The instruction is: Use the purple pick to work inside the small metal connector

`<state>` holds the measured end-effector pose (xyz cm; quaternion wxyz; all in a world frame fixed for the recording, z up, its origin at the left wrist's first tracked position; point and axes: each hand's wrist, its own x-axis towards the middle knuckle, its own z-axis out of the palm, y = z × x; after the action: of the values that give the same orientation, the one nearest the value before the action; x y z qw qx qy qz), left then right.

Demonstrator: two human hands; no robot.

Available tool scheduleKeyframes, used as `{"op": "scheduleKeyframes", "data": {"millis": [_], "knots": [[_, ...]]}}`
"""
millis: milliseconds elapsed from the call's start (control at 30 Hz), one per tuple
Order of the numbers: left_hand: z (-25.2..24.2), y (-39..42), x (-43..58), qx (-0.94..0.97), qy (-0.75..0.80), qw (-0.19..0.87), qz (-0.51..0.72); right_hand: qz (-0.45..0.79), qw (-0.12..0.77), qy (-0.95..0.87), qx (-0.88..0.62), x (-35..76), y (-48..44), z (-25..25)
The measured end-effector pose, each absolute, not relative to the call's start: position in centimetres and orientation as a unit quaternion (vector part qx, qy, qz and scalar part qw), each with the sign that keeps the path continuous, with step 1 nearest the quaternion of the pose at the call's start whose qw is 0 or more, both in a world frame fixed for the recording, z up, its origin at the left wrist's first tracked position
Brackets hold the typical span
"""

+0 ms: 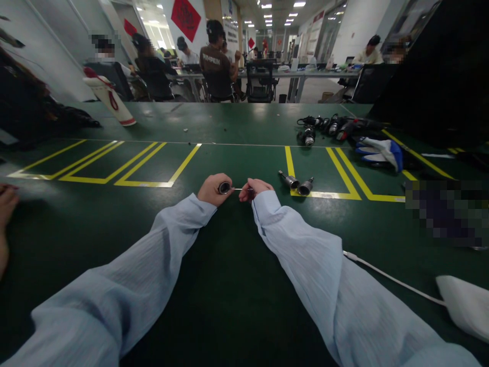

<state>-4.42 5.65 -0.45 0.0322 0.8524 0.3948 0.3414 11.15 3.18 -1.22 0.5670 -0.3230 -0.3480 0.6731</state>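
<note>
In the middle of the green table my left hand (pixel 211 189) is closed around a dark metal cylindrical part (pixel 224 188), its round open end facing me. A thin metal rod (pixel 237 189) spans the small gap between my hands, its left end at the cylindrical part. My right hand (pixel 260 187) pinches the rod's other end; the fingers hide the rest of it. Just right of that hand lie two similar dark metal parts with narrow tips, one (pixel 289 180) beside the other (pixel 305 187), on the yellow tape.
Yellow tape outlines (pixel 171 182) mark the green table (pixel 237 122). Several black-and-silver devices with cables (pixel 308 136) and a blue-white glove (pixel 382 152) lie at back right. A white adapter (pixel 464 303) with cable sits right; a white bottle (pixel 114 104) at back left. Another person's hand (pixel 5 204) is at far left.
</note>
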Motion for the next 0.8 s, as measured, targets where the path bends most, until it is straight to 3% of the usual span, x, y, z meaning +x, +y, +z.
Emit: {"op": "scheduleKeyframes", "data": {"millis": [267,600,800], "knots": [[-0.6,5.8,-4.6,0.831,0.384,0.067,0.396,0.715,0.535,-0.325,-0.310,11.1,3.6,-1.6],[-0.5,5.8,-4.7,0.838,0.401,0.021,0.370,0.709,0.535,-0.344,-0.305,11.2,3.2,-1.3],[-0.2,5.4,-4.4,0.834,0.385,0.089,0.384,0.735,0.509,-0.299,-0.334,11.3,3.6,-0.5]]}}
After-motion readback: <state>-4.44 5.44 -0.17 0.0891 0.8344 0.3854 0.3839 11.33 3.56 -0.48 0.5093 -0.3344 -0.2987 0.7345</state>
